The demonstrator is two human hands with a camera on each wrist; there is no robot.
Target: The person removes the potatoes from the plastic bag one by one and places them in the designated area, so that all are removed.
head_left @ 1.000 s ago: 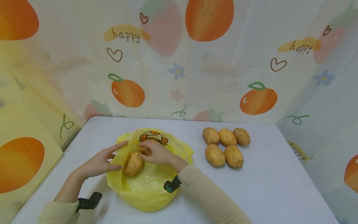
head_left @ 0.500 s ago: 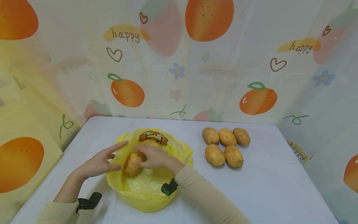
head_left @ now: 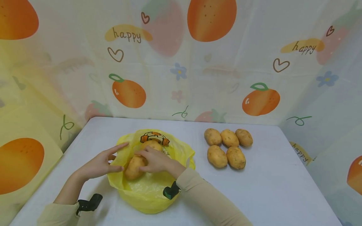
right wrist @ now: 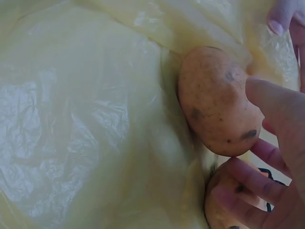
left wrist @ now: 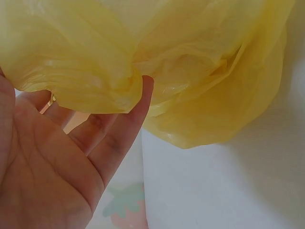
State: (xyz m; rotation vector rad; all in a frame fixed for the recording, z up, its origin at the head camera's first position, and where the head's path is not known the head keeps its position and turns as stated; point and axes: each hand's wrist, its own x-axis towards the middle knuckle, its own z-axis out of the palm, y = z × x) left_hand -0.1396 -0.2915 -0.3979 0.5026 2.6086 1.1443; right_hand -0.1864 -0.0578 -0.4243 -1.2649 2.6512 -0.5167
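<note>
A yellow plastic bag (head_left: 147, 201) lies spread wide on the table with two potatoes inside. My right hand (head_left: 155, 160) reaches into it and grips the nearer potato (head_left: 134, 169). In the right wrist view the thumb presses one side of this potato (right wrist: 217, 102), and an index finger reaches its opposite side. Other fingers of that hand lie over the second potato (right wrist: 219, 198), which sits farther back in the head view. My left hand (head_left: 97, 164) is at the bag's left side, thumb and fingers spread apart. Its fingers (left wrist: 126, 129) extend against the yellow plastic in the left wrist view.
To the right of the bag, several potatoes (head_left: 229, 138) stand in two rows on the white table (head_left: 271, 185). A printed fabric backdrop (head_left: 226, 66) with fruit pictures hangs behind the table.
My right hand has shifted from over the rear potato down to the nearer one, which has tilted slightly. More of the rear potato shows. The left hand stays in place.
</note>
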